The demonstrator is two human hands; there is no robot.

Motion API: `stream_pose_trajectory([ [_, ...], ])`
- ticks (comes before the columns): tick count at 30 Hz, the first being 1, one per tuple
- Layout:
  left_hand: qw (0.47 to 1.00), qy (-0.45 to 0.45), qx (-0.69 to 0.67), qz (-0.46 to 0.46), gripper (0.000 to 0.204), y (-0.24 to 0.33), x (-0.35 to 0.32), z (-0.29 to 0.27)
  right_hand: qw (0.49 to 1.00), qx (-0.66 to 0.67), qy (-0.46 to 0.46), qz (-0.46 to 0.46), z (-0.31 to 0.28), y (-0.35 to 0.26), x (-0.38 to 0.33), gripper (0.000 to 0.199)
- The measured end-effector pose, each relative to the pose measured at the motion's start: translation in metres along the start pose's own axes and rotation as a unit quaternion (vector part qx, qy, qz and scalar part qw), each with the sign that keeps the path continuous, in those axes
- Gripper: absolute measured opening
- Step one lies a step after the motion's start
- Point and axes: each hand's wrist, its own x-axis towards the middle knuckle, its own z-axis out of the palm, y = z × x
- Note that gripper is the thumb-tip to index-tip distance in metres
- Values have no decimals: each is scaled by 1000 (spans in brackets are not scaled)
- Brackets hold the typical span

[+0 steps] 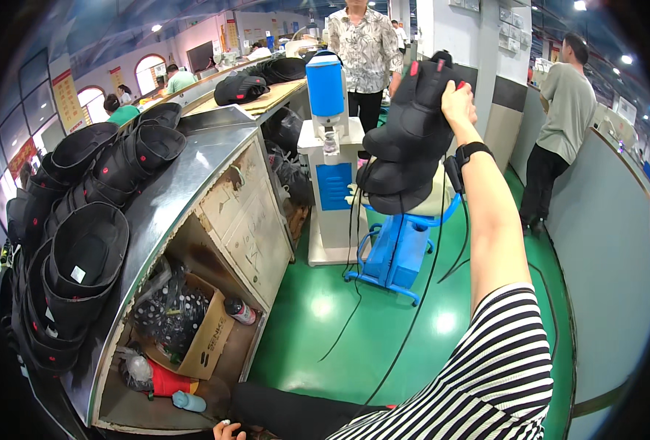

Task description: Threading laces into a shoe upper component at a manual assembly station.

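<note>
Ahead and right of centre, my right hand (459,105) is closed on the upper edge of a stack of black caps (407,139) and lifts it at arm's length. Their curved brims overlap down the stack, and thin dark cords or straps hang below. A black band is around my right wrist. At the bottom edge only a few fingertips of my left hand (228,431) show, beside dark cloth. The rest of it is cut off, so its grip cannot be made out. More black caps (90,249) lie nested in rows on the metal counter at left.
Under the metal counter (185,172), an open shelf holds a cardboard box (209,341), a bottle (240,311) and bags. A blue-and-white machine (328,139) and a blue stool (391,257) stand on the green floor. One person (364,55) faces me; another (563,125) stands right.
</note>
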Motion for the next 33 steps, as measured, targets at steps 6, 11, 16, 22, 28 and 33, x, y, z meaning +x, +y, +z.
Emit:
stream_pose_trajectory([
  [6,998,-30,-9,-48,20,-19,-17,12,997,-76,-19,26,53,31,10,84],
  [11,996,-70,-22,-48,19,-33,-39,12,990,-122,-46,-60,70,41,0,79],
  [16,994,-65,-16,-89,20,-36,-47,6,965,-152,60,-207,67,43,-14,72],
  [22,989,-92,-27,-109,24,-45,-55,21,784,-126,100,-600,51,48,-30,42],
  [28,987,-90,-31,-126,23,-45,-52,16,785,-188,10,-590,65,34,-47,21],
  [33,989,-43,-29,-140,21,-15,-56,3,788,-53,62,-610,42,-17,-103,35],
])
